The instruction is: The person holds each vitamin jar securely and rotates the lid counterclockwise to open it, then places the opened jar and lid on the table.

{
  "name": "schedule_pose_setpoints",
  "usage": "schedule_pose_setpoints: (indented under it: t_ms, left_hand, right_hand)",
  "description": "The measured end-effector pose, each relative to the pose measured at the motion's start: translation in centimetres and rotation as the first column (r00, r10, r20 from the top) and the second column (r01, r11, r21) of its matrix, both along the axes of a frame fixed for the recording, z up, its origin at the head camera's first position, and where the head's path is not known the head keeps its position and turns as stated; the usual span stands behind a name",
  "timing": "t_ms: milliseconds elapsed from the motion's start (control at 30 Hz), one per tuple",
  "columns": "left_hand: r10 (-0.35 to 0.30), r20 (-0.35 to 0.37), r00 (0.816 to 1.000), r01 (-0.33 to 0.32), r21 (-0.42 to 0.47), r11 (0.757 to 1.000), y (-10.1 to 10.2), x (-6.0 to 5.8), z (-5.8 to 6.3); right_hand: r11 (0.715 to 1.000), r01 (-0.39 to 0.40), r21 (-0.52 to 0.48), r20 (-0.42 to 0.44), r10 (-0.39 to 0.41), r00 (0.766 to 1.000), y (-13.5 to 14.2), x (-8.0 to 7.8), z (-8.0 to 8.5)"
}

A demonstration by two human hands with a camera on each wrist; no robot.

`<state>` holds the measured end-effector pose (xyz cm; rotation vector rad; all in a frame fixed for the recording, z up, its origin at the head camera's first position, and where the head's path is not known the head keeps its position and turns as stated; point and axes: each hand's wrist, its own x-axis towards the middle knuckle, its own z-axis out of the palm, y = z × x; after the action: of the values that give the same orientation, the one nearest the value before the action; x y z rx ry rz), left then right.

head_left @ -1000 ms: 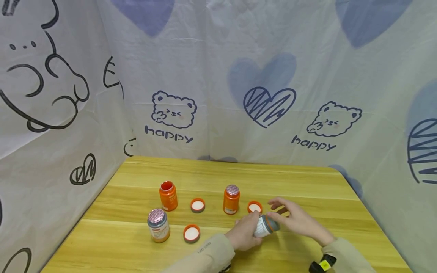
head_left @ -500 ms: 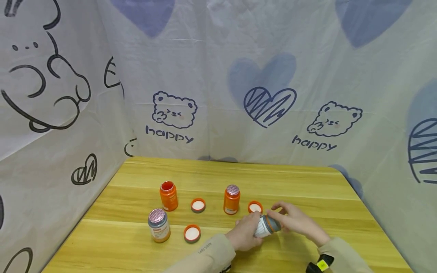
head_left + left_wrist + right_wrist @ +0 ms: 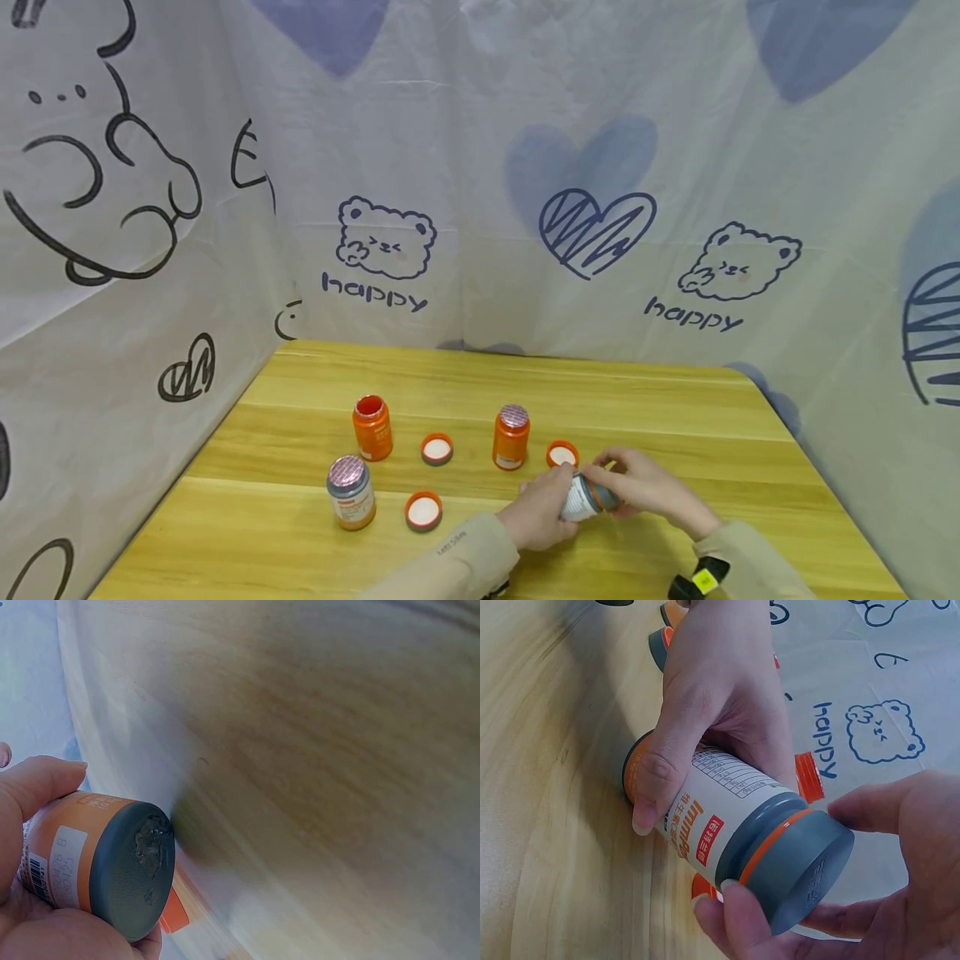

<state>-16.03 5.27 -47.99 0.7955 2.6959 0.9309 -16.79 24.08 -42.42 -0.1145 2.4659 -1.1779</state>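
Note:
My left hand [image 3: 536, 510] grips the body of a supplement bottle [image 3: 576, 502], holding it tilted above the table. It has a white label and an orange band near its dark grey base, which faces the left wrist camera. On its other end sits a grey cap [image 3: 799, 866] with an orange edge. My right hand [image 3: 652, 483] has its thumb and fingers around this cap, pinching it in the right wrist view. Just behind the bottle lies an upturned orange-rimmed cap [image 3: 562, 454], partly hidden by the left hand.
A foil-sealed orange bottle [image 3: 511, 440] stands behind my left hand. To the left are an open orange bottle [image 3: 372, 430], a foil-sealed grey-and-orange bottle [image 3: 351, 493] and two upturned caps, one farther back [image 3: 437, 450] and one nearer [image 3: 423, 511]. Printed cloth walls border the wooden table [image 3: 637, 396].
My right hand has moved slightly left and its fingers have closed around the grey cap. My left hand and the bottle stay in nearly the same place.

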Motion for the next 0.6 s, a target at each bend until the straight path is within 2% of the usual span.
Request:
schedule_pose_setpoints:
  t_ms: [400,600]
  left_hand:
    - [-0.009,0.009,1.0,0.009,-0.004,1.0,0.04,-0.03,-0.03]
    - [-0.011,0.023,1.0,0.011,0.0,1.0,-0.04,0.01,0.15]
  right_hand:
    - [0.998,-0.058,-0.019,0.006,0.058,0.998,0.13,0.07,0.04]
    - [0.995,-0.098,-0.02,-0.03,0.097,0.995,0.18,-0.08,0.13]
